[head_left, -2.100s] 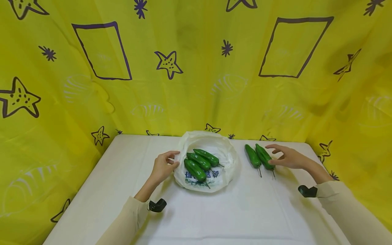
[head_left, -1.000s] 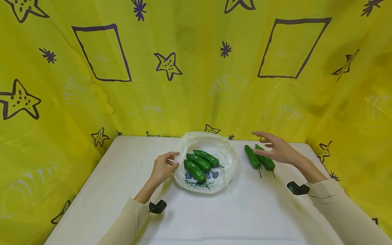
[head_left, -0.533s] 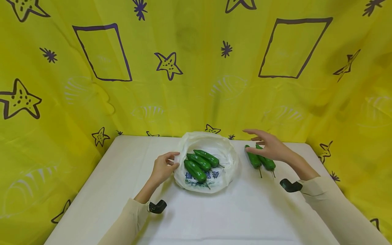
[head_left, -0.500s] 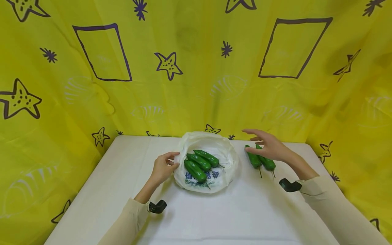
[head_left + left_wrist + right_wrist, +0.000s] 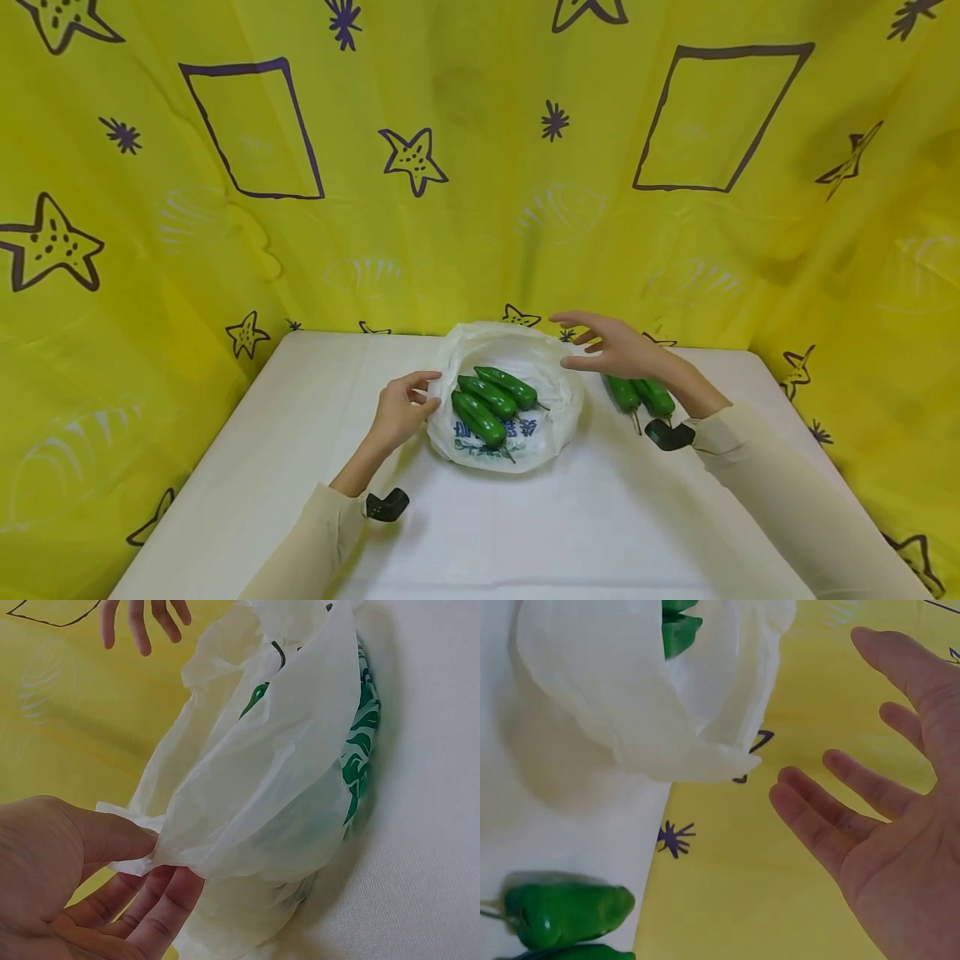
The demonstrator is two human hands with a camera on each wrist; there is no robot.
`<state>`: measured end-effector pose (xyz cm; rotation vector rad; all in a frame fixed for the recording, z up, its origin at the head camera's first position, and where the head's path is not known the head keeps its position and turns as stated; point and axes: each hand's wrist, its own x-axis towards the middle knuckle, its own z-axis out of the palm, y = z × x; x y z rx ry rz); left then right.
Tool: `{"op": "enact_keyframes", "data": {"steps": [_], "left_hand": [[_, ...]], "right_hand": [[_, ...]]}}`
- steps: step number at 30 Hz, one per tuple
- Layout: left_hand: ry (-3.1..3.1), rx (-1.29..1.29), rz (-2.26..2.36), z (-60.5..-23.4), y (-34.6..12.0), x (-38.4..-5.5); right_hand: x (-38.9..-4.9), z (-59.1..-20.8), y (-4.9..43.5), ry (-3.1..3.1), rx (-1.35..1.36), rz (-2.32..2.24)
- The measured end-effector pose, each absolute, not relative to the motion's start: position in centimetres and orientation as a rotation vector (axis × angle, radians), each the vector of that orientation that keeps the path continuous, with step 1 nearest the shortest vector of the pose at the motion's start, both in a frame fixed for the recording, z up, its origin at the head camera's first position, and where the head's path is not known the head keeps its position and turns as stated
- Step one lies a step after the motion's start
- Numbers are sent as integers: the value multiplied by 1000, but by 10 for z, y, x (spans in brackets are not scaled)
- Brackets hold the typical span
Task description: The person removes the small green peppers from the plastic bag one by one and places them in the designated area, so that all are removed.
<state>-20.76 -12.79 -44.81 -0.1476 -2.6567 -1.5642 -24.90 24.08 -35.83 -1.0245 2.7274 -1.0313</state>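
Observation:
A whitish plastic bag (image 5: 566, 412) with blue and green print stands with its mouth spread wide, and three green peppers (image 5: 480, 421) lie inside it. At its left rim, my left hand (image 5: 400, 410) pinches the plastic between thumb and fingers, plain in the left wrist view, where the bag (image 5: 255, 787) hides most of its contents. My right hand (image 5: 618, 346) hovers by the bag's right rim, fingers spread and holding nothing. Behind and below that hand, two more green peppers (image 5: 622, 396) lie side by side on the table, their upper ends covered by the hand and forearm.
The white-covered table (image 5: 525, 533) ends at the back against a yellow curtain (image 5: 480, 250) printed with stars and shells. The curtain also closes in both sides. Each wrist carries a small black camera mount (image 5: 386, 505).
My right hand has moved left from the two loose peppers to the bag's right rim, empty all along. My left hand has kept its grip on the rim; the peppers lie as before.

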Motion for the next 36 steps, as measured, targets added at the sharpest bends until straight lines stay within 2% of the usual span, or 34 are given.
{"op": "enact_keyframes", "data": {"steps": [13,36], "left_hand": [[-2654,-163,-1579,-448,-127,-208],[-2667,-149,-1575,-448,-125,-208]], "right_hand": [[-268,-360,202,2528,-1002,-979],[-294,-395,159,2361,-882,-888]]}}
